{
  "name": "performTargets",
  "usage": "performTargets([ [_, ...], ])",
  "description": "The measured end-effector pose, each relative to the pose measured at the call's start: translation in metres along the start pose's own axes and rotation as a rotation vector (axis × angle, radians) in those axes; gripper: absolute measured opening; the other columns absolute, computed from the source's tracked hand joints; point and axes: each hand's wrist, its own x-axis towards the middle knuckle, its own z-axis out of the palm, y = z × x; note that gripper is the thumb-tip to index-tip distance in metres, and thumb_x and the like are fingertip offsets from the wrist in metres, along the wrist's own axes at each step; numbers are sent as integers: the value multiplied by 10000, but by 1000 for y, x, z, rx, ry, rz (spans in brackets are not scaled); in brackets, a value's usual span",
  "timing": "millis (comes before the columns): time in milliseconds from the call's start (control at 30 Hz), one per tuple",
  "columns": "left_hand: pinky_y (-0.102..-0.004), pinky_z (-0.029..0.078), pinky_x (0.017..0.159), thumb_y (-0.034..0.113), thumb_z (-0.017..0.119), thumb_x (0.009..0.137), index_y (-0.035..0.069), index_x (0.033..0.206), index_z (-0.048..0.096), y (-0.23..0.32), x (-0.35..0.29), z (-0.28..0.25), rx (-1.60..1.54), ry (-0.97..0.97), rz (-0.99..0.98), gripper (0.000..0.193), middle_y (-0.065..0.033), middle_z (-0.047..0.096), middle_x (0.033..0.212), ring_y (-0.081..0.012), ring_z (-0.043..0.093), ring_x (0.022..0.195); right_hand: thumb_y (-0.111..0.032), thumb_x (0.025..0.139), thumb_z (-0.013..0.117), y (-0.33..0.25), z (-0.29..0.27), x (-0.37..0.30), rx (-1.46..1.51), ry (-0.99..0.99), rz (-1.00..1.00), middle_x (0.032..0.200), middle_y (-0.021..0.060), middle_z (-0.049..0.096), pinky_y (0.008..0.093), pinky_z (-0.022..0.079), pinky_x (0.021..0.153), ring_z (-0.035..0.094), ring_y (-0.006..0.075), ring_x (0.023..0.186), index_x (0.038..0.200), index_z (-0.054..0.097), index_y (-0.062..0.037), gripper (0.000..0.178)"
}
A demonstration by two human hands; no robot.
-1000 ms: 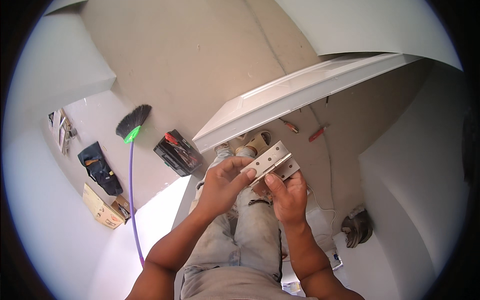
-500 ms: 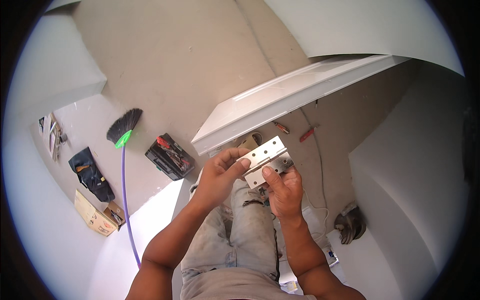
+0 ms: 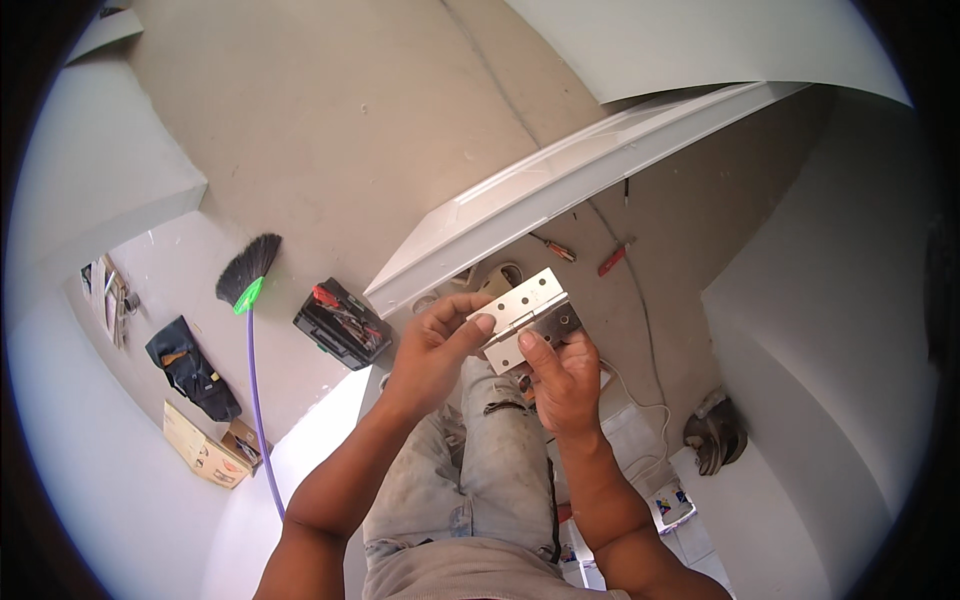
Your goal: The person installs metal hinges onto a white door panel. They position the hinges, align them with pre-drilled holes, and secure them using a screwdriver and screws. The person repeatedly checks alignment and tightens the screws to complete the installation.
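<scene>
Both my hands hold a silvery metal door hinge (image 3: 520, 302), its two leaves spread and dotted with screw holes. Its knuckle runs slantwise between the leaves. My left hand (image 3: 440, 345) pinches the left end, the thumb lying on the face near the knuckle. From below, my right hand (image 3: 566, 385) grips the lower leaf, with the thumb pressed on its face and the other fingers behind. Beyond the hinge, a white door panel (image 3: 560, 205) stands with its long edge toward me.
Left of me are a black toolbox (image 3: 345, 325), a broom (image 3: 252, 350) with a purple handle, a dark tool bag (image 3: 195, 370) and a cardboard box (image 3: 205, 450). Behind the door lie a screwdriver (image 3: 558, 248), a red-handled tool (image 3: 612, 260) and a cable (image 3: 640, 300). Dark shoes (image 3: 714, 432) sit at right.
The view has shifted slightly, so the door sits a little higher and farther left. The hinge stays in both hands at nearly the same spot.
</scene>
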Motion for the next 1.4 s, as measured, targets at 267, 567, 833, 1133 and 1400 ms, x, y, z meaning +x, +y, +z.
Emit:
performTargets([
  [267,-319,530,845,100,682,915,-56,1244,560,25,-12,12,418,168,290,384,-139,706,1019,-181,683,942,-148,981,596,-8,-3,43,-23,63,-177,1119,127,644,356,584,770,666,214,957,1255,506,7,328],
  [567,-343,495,907,145,704,880,-4,1117,668,69,55,13,976,308,729,282,-140,692,1043,-256,663,984,-142,978,591,-32,-20,100,119,9,-214,1054,104,670,304,568,707,672,167,880,1191,559,0,258],
  [833,-383,525,830,296,717,868,-39,1065,694,66,125,46,827,78,432,389,-217,702,999,-305,687,944,-128,970,580,-31,-29,115,120,43,-228,1037,75,666,292,569,694,659,135,854,1182,582,-2,247],
  [1133,-305,537,798,321,712,910,-46,1094,684,72,125,49,807,7,321,412,-171,719,966,-191,681,885,-146,987,568,-32,-28,121,233,62,-262,1036,75,667,278,564,710,655,126,863,1195,605,19,268],
  [1400,-304,526,816,309,716,907,-55,1084,683,74,125,47,764,-28,319,405,-141,719,969,-177,673,900,-174,998,575,-33,-33,118,227,17,-209,1095,91,660,355,570,839,654,169,976,1194,599,-5,260],
])
